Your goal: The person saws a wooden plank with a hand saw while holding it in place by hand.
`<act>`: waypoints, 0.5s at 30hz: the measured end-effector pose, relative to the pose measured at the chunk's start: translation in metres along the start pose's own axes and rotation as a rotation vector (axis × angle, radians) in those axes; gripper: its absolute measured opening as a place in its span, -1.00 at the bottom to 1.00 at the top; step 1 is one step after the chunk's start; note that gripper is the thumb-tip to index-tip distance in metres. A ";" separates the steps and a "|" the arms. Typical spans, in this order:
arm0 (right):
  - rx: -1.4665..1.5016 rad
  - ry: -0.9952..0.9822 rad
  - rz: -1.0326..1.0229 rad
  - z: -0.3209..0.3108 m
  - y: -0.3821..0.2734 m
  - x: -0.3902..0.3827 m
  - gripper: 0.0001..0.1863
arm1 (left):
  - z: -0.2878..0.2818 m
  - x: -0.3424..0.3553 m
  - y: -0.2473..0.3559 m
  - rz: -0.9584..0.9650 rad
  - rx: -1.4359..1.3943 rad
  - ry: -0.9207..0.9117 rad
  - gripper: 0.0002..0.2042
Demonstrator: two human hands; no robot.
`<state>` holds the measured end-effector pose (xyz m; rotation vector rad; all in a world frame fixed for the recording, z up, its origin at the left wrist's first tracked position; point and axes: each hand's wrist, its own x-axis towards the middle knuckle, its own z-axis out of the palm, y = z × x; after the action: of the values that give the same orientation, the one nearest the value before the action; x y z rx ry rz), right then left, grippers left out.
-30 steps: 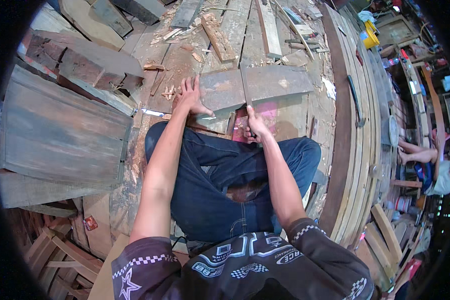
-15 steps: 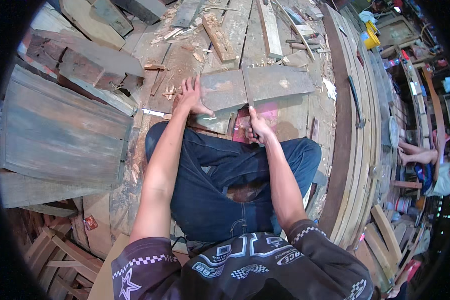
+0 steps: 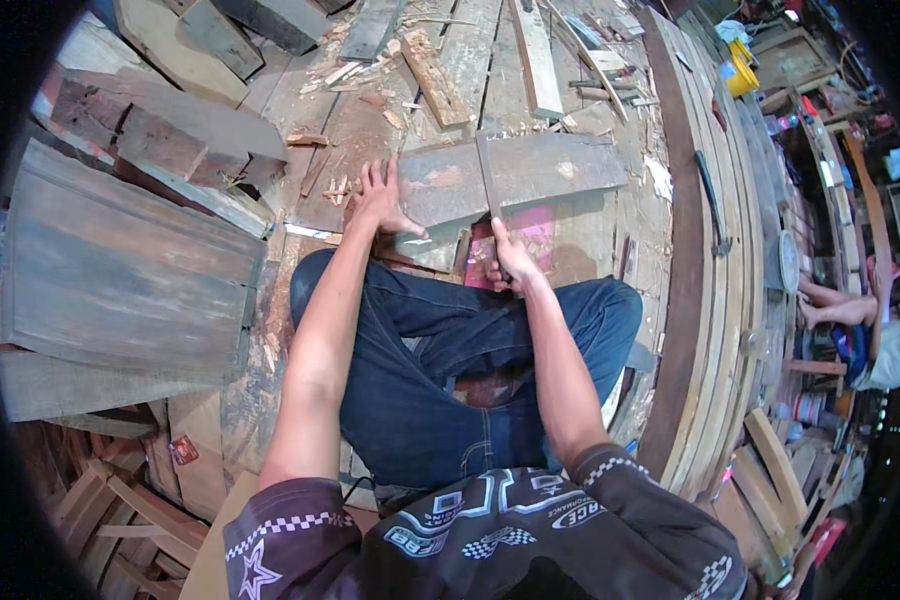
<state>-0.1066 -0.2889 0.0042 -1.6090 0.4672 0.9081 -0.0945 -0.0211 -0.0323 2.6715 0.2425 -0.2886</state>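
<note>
A weathered grey wooden board [image 3: 555, 168] lies crosswise in front of my folded legs. My left hand [image 3: 378, 203] rests on its left end, fingers spread and thumb stretched toward the near edge. In my right hand [image 3: 511, 254] is the dark handle of a handsaw [image 3: 489, 180], my fingers wrapped round it. The narrow blade runs away from me across the middle of the board. Whether its teeth are sunk into the wood is too fine to tell. Under the board's near edge shows a pink sheet [image 3: 526, 235], partly covered by my right hand.
Wood chips and an offcut [image 3: 436, 82] lie beyond the board, beside a long pale batten [image 3: 538, 65]. Thick timbers [image 3: 195, 140] and a wide panel [image 3: 120, 265] stand at left. On planks at right lies a dark curved bar [image 3: 710, 200]. Another person's legs [image 3: 838, 308] show far right.
The handsaw and my right hand have shifted slightly toward me and to the left. My left hand stays on the board's left end, with little movement.
</note>
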 end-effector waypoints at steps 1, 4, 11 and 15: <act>0.016 0.012 0.014 -0.004 -0.006 0.009 -0.35 | -0.001 -0.001 0.006 -0.012 0.004 -0.020 0.59; -0.062 0.026 -0.007 -0.016 -0.009 0.032 -0.38 | -0.004 0.000 0.018 -0.011 -0.008 -0.038 0.60; -0.102 0.060 0.056 -0.008 0.029 -0.021 -0.36 | -0.006 -0.005 0.007 -0.031 -0.029 -0.067 0.58; -0.127 0.021 0.006 -0.014 0.019 -0.015 -0.35 | -0.007 -0.004 0.011 -0.034 -0.042 -0.067 0.59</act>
<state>-0.1252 -0.3094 0.0035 -1.7348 0.4364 0.9427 -0.0944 -0.0286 -0.0210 2.6133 0.2701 -0.3784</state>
